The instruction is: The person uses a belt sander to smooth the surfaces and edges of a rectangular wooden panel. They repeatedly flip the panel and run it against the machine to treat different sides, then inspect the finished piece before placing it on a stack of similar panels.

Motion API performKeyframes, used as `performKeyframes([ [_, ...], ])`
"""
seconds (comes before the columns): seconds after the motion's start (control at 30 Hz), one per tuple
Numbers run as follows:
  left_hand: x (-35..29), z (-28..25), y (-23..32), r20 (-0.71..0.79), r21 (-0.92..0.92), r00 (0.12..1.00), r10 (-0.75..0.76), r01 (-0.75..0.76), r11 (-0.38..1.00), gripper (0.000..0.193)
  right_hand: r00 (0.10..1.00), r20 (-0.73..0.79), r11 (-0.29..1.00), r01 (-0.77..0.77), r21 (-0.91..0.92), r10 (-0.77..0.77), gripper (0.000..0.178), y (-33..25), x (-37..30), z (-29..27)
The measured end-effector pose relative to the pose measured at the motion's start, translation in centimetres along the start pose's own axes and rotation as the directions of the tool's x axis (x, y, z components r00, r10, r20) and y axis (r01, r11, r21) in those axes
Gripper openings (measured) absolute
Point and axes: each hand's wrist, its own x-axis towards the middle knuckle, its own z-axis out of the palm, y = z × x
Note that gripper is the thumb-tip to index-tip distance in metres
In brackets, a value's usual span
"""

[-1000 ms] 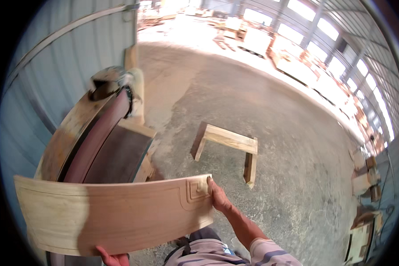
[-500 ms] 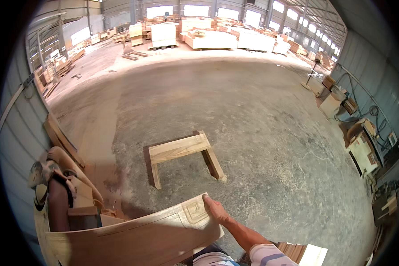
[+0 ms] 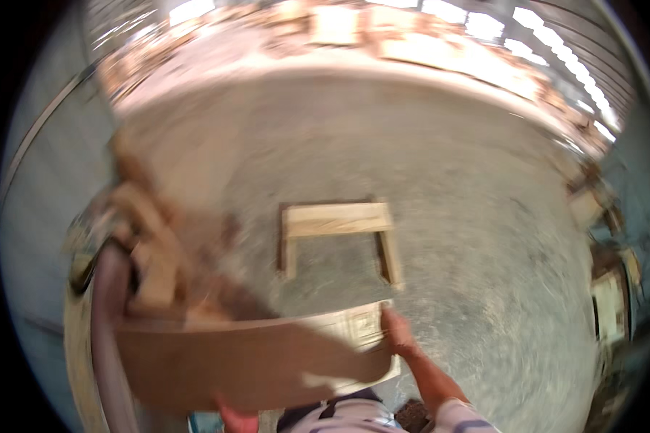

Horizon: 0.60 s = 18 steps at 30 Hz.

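Observation:
A long, curved wooden panel [image 3: 267, 357] with a carved square pattern at its right end is held in front of my body. My right hand [image 3: 397, 330] grips that carved end, with the fingers partly out of sight behind it. At the panel's lower edge, my left hand [image 3: 237, 416] is closed on the wood; it is blurred and its fingers are mostly hidden. The panel's left end lies close beside a sanding machine with a brownish belt [image 3: 112, 325]; I cannot tell whether they touch.
On the concrete floor ahead lies a wooden frame piece [image 3: 337, 220] with two legs. Blurred wooden parts [image 3: 155, 270] are next to the machine at the left. A metal wall [image 3: 43, 195] runs along the left, and stacked timber [image 3: 426, 50] stands far back.
The view has swung, so the floor frame appears further right. The panel has shifted right in view and looks more level. My left hand has come into sight at its lower edge.

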Motion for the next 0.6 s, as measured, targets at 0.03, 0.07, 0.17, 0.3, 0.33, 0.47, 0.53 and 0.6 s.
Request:
performKeyframes([
  [0.03,1.4,-0.7,0.3,-0.061,0.030,0.998,-0.001,0.003,1.000,0.057,0.966,0.184,0.983,-0.177,-0.054,0.184,0.026,-1.1,0.1,-1.7],
  [0.07,1.9,-1.1,0.6,-0.089,0.006,0.995,-0.053,0.053,0.999,0.056,1.000,0.025,0.999,-0.014,0.037,0.013,0.028,0.5,-1.5,-0.7],
  [0.17,2.2,-1.8,1.2,-0.271,-0.003,0.959,-0.079,0.081,0.997,0.064,0.872,0.237,0.459,-0.436,0.774,0.428,0.049,-5.1,-0.6,-0.9],
  [0.3,0.7,-3.9,2.2,-0.359,-0.082,0.931,-0.066,0.039,0.996,0.075,0.862,0.355,0.544,-0.504,0.671,0.361,0.057,-6.3,-1.3,-0.8],
  [0.33,0.1,-4.1,2.3,-0.370,-0.101,0.926,-0.080,0.045,0.994,0.076,0.835,0.364,0.546,-0.547,0.635,0.413,0.057,-7.0,-1.5,-1.2],
  [0.47,0.8,-5.1,2.7,-0.432,-0.121,0.900,-0.049,-0.004,0.993,0.070,0.781,0.438,0.473,-0.621,0.625,0.446,0.057,-9.5,-1.1,-1.0],
  [0.53,1.9,-6.5,2.5,-0.459,-0.120,0.888,-0.026,-0.033,0.992,0.070,0.771,0.474,0.472,-0.636,0.610,0.426,0.056,-10.2,-1.4,-0.5],
  [0.6,2.9,-7.5,2.7,-0.488,-0.131,0.873,-0.025,-0.045,0.990,0.071,0.747,0.517,0.449,-0.664,0.598,0.417,0.057,-8.7,-1.7,0.2],
])
